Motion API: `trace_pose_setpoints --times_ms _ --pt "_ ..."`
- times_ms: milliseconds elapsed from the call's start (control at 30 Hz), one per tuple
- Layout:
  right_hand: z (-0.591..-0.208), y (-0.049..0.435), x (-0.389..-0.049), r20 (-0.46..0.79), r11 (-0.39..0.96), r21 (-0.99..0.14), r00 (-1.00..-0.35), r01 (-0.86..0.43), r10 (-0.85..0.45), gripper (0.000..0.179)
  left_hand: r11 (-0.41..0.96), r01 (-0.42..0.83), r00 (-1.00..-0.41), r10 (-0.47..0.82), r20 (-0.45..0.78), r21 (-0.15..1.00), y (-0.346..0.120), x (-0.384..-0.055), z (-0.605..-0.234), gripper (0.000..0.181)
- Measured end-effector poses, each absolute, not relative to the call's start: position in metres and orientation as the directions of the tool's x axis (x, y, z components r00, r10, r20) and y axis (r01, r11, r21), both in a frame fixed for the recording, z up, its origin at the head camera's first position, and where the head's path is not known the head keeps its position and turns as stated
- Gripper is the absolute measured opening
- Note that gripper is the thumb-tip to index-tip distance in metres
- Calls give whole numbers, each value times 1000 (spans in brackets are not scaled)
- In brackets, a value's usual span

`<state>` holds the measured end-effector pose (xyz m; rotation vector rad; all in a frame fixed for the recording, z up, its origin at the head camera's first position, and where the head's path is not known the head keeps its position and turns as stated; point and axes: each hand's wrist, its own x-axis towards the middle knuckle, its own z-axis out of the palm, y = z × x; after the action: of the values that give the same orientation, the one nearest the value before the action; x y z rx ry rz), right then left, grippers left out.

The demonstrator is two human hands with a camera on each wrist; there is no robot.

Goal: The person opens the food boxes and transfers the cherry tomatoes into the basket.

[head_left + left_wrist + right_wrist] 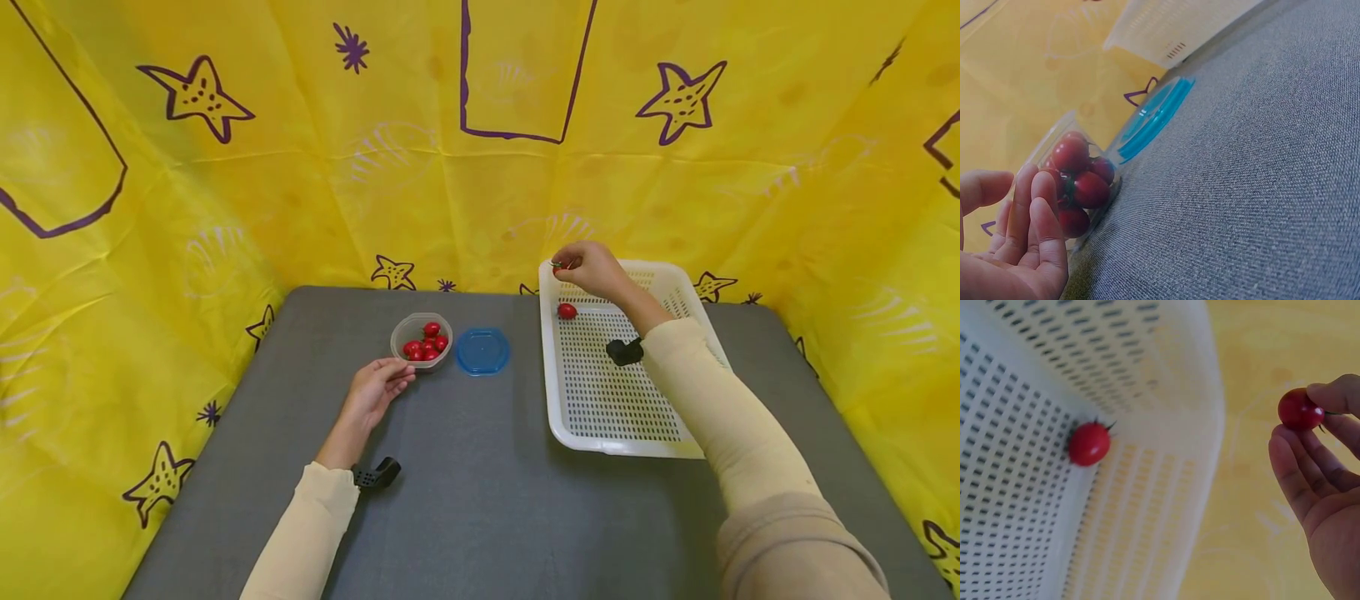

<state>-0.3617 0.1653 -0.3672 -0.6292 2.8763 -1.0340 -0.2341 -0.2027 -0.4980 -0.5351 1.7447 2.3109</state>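
My right hand point(592, 268) pinches a cherry tomato point(1300, 409) between thumb and fingers, up over the far left rim of the white plastic basket point(553, 400). Its green stem end shows in the right wrist view. Another cherry tomato point(567, 311) lies in the basket near its far left corner. To the left, a small clear plastic container point(400, 331) holds several cherry tomatoes point(1091, 189). My left hand point(372, 390) is at its near rim, fingers loosely bent and fingertips right beside the wall, with the thumb apart from them in the left wrist view.
A blue lid point(483, 352) lies flat on the grey table point(480, 483) between container and basket. Yellow patterned cloth point(442, 192) hangs behind the table and along both sides. The basket's raised, slotted walls stand around the loose tomato.
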Motion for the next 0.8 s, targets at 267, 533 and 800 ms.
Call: trace_pose_setpoints --times_ms 267,533,800 --pt "-385 190 -368 68 732 -612 -942 -300 -329 27 -282 -370 -913 -66 -403 885 -203 -234 -497 7" --pt "-402 210 -372 -14 810 -533 -955 -244 -297 27 -287 -361 -917 -67 -394 887 -200 -235 -498 6" --pt "-429 214 -383 -25 844 -464 -949 -269 -316 24 -284 -362 -916 -66 -395 888 -201 -235 -498 7"
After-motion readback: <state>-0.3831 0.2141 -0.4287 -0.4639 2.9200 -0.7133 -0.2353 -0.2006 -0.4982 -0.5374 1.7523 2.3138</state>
